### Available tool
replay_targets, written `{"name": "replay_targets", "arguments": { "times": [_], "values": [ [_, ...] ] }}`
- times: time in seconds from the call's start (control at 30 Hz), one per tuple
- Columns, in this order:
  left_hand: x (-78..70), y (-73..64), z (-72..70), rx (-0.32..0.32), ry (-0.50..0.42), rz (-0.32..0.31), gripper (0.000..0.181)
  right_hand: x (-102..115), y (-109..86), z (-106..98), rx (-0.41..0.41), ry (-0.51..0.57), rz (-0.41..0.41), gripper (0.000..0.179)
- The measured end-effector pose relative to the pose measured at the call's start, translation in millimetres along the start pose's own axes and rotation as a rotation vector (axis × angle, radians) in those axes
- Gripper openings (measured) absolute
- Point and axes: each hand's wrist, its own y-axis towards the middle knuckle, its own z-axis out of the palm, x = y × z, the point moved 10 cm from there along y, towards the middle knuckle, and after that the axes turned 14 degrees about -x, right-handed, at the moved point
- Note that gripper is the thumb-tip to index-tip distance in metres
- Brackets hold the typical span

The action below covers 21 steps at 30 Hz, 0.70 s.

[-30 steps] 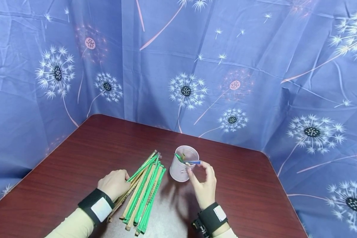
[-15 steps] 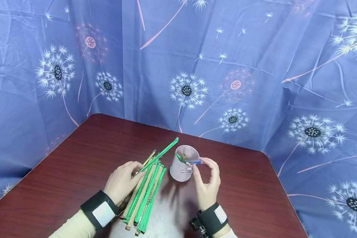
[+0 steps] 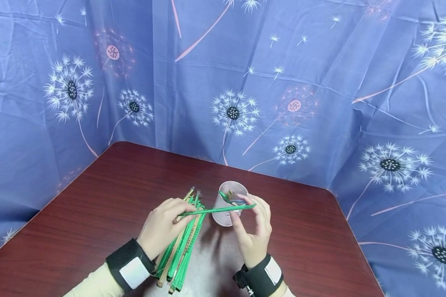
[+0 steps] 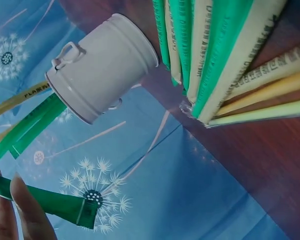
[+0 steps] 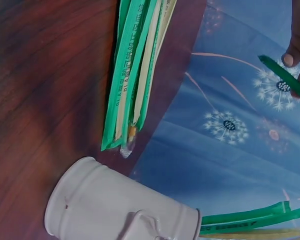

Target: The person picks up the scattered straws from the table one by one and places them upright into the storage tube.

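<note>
L hand (image 3: 163, 226) pinches green straw (image 3: 219, 209) over pile (image 3: 182, 251); R hand (image 3: 255, 234) nr cup (image 3: 221, 219)

We now see the left hand (image 3: 162, 227) higher and further right than a second ago, off the left edge of the pile (image 3: 186, 252), pinching a slim green packet (image 3: 209, 210). Half a second ago that packet slanted to the upper right, its tip above the cup (image 3: 219, 218) in the frame; now we find it nearly level across the lower centre, passing before the cup. The right hand (image 3: 255, 235) has shifted slightly left, its fingers overlapping the packet's right end.
</note>
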Motion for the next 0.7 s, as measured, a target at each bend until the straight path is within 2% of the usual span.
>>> {"name": "replay_targets", "arguments": {
  "times": [0.23,0.43,0.57,0.7],
  "values": [
    [-5.3,-1.6,0.0,-0.008,-0.056,0.040,0.018,12.8,2.6,-0.2,-0.037,0.048,-0.073,0.023],
    [-7.0,-2.6,-0.5,0.008,-0.079,0.041,0.018,16.2,3.2,-0.6,-0.059,0.092,-0.047,0.020],
    [-4.6,-2.0,2.5,0.038,-0.053,0.006,0.017,16.2,6.9,-2.3,-0.098,0.124,0.016,0.016],
    [6.3,-5.0,9.0,0.110,0.031,-0.083,0.026,16.4,12.9,-8.3,-0.154,0.169,0.059,0.013]
  ]
}}
